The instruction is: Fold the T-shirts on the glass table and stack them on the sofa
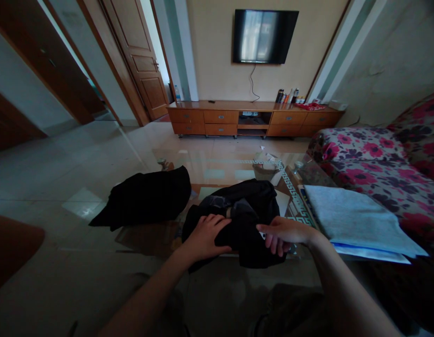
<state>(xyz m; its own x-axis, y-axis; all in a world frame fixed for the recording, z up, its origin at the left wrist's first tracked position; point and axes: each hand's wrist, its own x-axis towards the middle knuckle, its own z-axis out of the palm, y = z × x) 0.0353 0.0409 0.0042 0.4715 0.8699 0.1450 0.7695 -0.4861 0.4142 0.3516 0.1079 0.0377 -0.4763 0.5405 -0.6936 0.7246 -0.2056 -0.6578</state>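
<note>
A crumpled black cloth, apparently a garment (pixel 234 234), lies in a heap on the glass table (pixel 203 161), with a greyish patch near its middle. Resting on its left part is my left hand (pixel 208 236), palm down and fingers spread. My right hand (pixel 282 234) is at the cloth's right side with its fingers curled and its thumb pressed toward the index finger. A small white piece with dark dots (pixel 262 235) shows under those fingertips; what it is, I cannot make out. To the left lies a second black cloth (pixel 147 196), spread fairly flat.
Pale blue folded cloth or sheets (pixel 353 215) lie at the table's right end, beside a floral sofa (pixel 371 173). Beyond the table stands a low wooden cabinet (pixel 220 117) with bottles (pixel 287 96) on it, under a wall television (pixel 264 37).
</note>
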